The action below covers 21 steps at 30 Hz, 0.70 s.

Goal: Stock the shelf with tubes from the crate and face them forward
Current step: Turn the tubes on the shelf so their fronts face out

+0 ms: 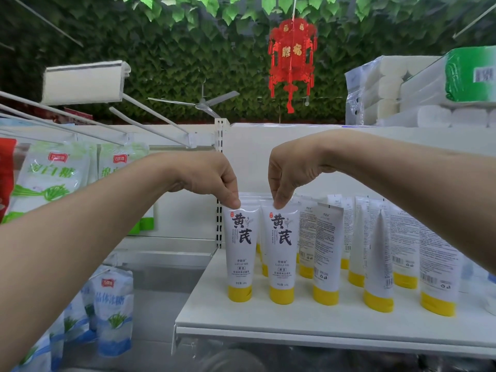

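Two white tubes with yellow caps stand cap-down at the front left of the white shelf (268,322), their large dark labels facing me. My left hand (214,178) pinches the top edge of the left tube (241,253). My right hand (288,173) pinches the top edge of the second tube (281,256). Further right stand several more tubes (326,251), most turned so that small print and barcodes (436,264) show. More tubes stand in rows behind. The crate is not in view.
Bags of sugar (53,181) hang from wire hooks (150,127) on the left, with more bags (112,310) lower down. Packs of tissue rolls (402,87) lie on top of the shelving at the right. A red paper lantern (292,60) hangs above.
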Motion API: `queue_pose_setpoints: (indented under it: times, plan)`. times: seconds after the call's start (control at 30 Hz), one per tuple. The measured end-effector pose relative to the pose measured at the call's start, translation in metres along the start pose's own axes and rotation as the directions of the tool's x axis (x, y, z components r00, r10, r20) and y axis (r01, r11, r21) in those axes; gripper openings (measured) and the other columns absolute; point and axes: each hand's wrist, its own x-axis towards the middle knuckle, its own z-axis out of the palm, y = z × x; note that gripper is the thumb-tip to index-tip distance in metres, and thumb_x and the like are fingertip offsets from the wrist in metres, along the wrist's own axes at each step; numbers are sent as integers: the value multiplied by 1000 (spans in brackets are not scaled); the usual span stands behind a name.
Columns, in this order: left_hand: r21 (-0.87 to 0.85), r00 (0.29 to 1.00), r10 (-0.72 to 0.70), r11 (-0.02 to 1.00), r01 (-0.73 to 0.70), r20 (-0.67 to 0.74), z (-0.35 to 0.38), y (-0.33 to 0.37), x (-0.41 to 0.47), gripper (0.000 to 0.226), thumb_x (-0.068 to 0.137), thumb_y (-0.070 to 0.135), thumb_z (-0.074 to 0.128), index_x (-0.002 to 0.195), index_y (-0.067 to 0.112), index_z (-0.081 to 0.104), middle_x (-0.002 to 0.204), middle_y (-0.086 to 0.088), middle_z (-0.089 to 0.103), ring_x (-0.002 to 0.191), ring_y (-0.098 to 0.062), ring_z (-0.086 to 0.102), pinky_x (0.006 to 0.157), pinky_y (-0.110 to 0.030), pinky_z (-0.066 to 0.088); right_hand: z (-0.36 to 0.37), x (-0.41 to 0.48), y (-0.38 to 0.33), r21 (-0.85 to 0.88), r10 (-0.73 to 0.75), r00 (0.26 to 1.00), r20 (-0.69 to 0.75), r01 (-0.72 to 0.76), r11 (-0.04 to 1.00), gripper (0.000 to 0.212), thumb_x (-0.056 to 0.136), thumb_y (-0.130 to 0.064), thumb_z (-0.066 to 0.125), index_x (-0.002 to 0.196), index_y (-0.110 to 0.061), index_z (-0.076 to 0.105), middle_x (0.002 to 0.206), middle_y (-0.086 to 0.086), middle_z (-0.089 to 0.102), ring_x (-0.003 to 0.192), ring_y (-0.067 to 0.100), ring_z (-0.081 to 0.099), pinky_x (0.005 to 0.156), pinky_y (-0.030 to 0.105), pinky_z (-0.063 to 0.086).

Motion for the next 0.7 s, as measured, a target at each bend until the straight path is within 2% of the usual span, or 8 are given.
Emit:
queue_pose_setpoints:
  times: [0.33,0.47,0.63,0.7]
  plan:
    - [-6,1000,-30,1000,30,-6,0,0,0,14,77,26,81,68,21,72,54,18,59,55,5,52,63,-20,37,0,4,2,1,-7,1000,4,7,1000,11,77,-26,82,76,-23,71,81,-13,64,102,20,59,82,31,46]
    - [-5,999,-36,999,36,-2,0,-2,1,12,76,28,82,70,21,74,59,17,63,63,1,55,70,-23,41,-2,5,3,-12,-11,1000,22,11,1000,11,78,-25,81,76,-23,70,81,-14,64,104,20,59,83,31,45]
    - [-5,999,-41,999,41,1,0,-3,2,12,76,28,81,70,22,73,61,17,64,62,4,55,69,-21,41,-3,6,3,-28,-12,999,47,14,1000,11,77,-26,82,76,-23,71,82,-13,64,107,22,59,88,33,47]
    - [-4,999,-40,999,40,0,0,-3,2,14,77,27,81,68,22,72,57,18,62,57,6,54,65,-19,39,-3,6,3,-27,-15,999,44,16,999,11,77,-25,81,76,-23,71,82,-13,64,105,20,58,88,33,47]
